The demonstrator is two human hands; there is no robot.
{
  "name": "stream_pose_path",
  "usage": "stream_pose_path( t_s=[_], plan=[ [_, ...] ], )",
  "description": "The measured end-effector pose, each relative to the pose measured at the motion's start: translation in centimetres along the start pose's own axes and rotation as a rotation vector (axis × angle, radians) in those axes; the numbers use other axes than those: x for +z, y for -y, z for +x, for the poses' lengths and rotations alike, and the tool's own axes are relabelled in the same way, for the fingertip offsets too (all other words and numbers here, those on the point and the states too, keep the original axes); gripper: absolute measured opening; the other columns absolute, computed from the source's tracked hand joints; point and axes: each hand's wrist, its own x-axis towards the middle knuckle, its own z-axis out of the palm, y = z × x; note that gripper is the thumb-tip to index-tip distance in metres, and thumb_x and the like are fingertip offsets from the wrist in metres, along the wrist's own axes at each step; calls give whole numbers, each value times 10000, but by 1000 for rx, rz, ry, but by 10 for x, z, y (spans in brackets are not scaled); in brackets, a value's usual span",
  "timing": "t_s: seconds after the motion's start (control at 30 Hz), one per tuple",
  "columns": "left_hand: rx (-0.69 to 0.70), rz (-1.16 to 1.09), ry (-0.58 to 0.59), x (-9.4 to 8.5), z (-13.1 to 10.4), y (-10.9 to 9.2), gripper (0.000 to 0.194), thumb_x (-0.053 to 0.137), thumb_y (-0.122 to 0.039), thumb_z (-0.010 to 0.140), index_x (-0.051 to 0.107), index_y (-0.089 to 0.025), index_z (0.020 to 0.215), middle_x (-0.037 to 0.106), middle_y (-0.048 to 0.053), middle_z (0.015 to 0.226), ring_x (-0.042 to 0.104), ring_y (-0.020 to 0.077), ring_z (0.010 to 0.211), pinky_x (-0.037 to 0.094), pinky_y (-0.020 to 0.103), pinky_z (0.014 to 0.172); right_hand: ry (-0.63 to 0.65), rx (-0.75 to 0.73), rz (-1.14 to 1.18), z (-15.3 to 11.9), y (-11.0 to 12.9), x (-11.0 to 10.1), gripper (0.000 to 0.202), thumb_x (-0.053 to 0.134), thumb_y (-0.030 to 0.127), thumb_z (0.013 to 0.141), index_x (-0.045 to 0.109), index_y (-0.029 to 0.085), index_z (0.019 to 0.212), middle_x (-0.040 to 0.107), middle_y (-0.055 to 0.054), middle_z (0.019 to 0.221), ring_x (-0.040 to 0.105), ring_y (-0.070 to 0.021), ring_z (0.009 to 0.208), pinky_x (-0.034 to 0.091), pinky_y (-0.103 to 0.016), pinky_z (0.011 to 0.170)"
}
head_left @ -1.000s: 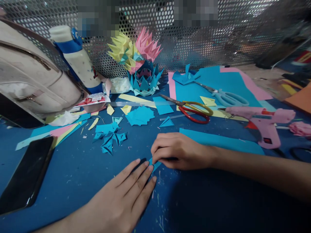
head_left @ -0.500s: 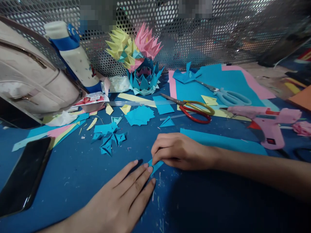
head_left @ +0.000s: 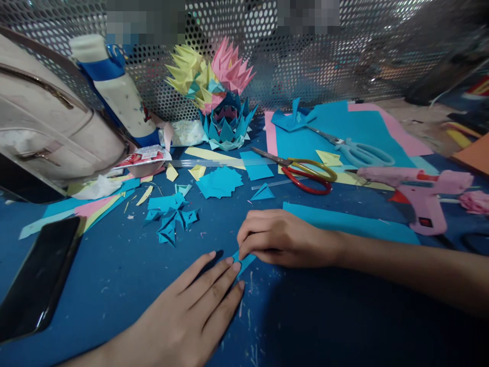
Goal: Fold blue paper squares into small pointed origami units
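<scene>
A small folded piece of blue paper (head_left: 246,265) lies on the dark blue table, mostly covered by my fingers. My left hand (head_left: 194,295) lies flat with its fingers stretched out, the tips pressing on the paper's left end. Curled over its upper right part, my right hand (head_left: 284,238) has its fingers closed on the paper's edge. Beyond my hands are folded blue paper pieces (head_left: 173,216), a stack of blue squares (head_left: 219,182) and a blue folded triangle (head_left: 263,192). Behind my right forearm lies a blue paper strip (head_left: 351,224).
Red-and-yellow-handled scissors (head_left: 309,176), light blue scissors (head_left: 362,153) and a pink glue gun (head_left: 416,188) lie at right. Folded paper flowers (head_left: 229,120) stand by the perforated metal panel (head_left: 305,66). At left are a phone (head_left: 40,278), a bottle (head_left: 122,97) and a bag (head_left: 57,112).
Almost nothing differs. Both hands stay on the small blue paper, with only a very slight shift of the right fingers to the left.
</scene>
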Motion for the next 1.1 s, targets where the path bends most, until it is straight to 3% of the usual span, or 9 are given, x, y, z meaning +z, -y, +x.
stream_pose_path(
  t_s=[0.37, 0.67, 0.8, 0.93, 1.1],
  plan=[
    [6, -11, 9, 0, 1, 0, 357, 423, -210, 1024, 624, -73, 1285, 639, 133, 1328, 551, 283, 1289, 141, 500, 1235, 3, -32, -41, 0, 2, 0, 210, 467, 129, 985, 653, 176, 1070, 674, -70, 1054, 558, -154, 929, 428, -285, 789],
    [26, 85, 15, -4, 4, -4, 368, 376, -208, 1029, 646, -89, 1249, 683, 121, 1259, 616, 268, 1197, 129, 482, 1232, -59, -158, -311, -10, 3, 10, 253, 383, 188, 983, 581, 192, 1142, 640, -65, 1134, 523, -207, 994, 431, -379, 844],
    [43, 94, 13, -7, 5, -4, 401, 313, -165, 1029, 646, -84, 1238, 692, 128, 1239, 637, 257, 1170, 186, 470, 1219, -96, -71, -519, -10, 17, 12, 279, 380, 170, 980, 613, 202, 1129, 633, -70, 1129, 506, -227, 1010, 425, -386, 812],
    [65, 105, 10, -11, 6, -5, 380, 335, -129, 1013, 659, -73, 1205, 708, 123, 1207, 648, 248, 1157, 194, 458, 1223, -92, 8, -735, -9, 33, 9, 288, 392, 104, 962, 668, 161, 1019, 648, -86, 990, 496, -229, 936, 406, -369, 741],
    [80, 116, -2, -12, 6, -6, 405, 293, -127, 1024, 660, -70, 1188, 715, 116, 1194, 653, 245, 1150, 167, 467, 1233, -81, -2, -716, -10, 33, 7, 302, 387, 78, 958, 676, 164, 936, 667, -74, 930, 515, -217, 915, 395, -352, 769]
  ],
)
